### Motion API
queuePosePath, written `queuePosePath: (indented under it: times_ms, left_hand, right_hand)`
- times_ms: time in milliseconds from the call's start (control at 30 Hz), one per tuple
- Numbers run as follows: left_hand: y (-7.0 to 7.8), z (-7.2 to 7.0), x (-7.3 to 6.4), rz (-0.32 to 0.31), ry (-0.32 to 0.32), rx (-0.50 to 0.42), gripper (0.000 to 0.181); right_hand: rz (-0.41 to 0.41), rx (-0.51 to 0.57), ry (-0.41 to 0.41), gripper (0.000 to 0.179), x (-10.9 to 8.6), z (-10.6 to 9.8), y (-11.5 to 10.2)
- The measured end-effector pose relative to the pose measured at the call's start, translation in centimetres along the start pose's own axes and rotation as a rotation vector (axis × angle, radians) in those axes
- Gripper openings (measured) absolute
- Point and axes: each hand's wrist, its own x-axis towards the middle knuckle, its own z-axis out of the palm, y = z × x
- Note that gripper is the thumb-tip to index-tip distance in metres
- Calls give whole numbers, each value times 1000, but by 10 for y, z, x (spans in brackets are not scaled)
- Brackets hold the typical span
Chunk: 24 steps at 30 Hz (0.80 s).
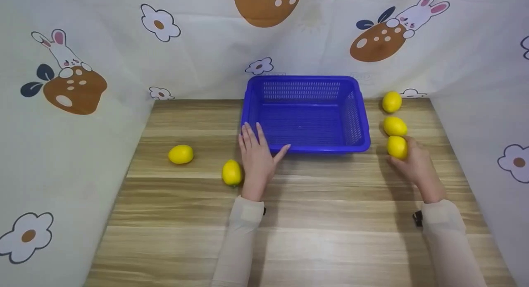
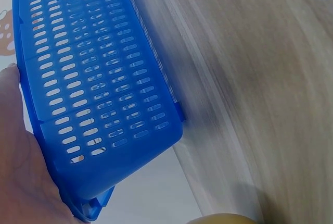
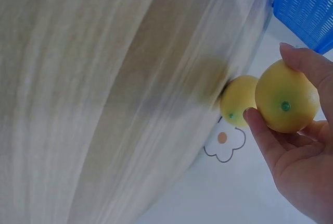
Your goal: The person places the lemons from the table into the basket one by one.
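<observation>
By the blue plastic basket (image 1: 314, 149), at four o'clock, the right hand (image 1: 417, 163) grasps an oval yellow lemon (image 1: 396, 146); soft squeezing works best. The left hand (image 1: 258, 157), straight-fingered, touches the basket at eight o'clock.

Wood-grain table (image 1: 330, 237): blue basket (image 1: 306, 149) near back edge, yellow lemons (image 1: 181, 154) either side.

A wooden table (image 1: 339, 245) lies toward six o'clock in the head view, beside pale cloth (image 1: 202, 72) printed with a rabbit (image 1: 63, 55) at ten and a flower (image 1: 28, 236) at eight.
</observation>
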Motion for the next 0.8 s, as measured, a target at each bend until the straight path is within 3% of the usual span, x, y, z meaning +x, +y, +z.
queuePosePath:
  times_ms: [433,800]
  left_hand:
    - [-1,1,1,-2,-3,3,112]
    - [0,0,0,-10,-3,-47,111]
  right_hand:
    - [-29,-3,-12,72,1,-8,-17]
    - [-82,8,5,73,1,-15,-29]
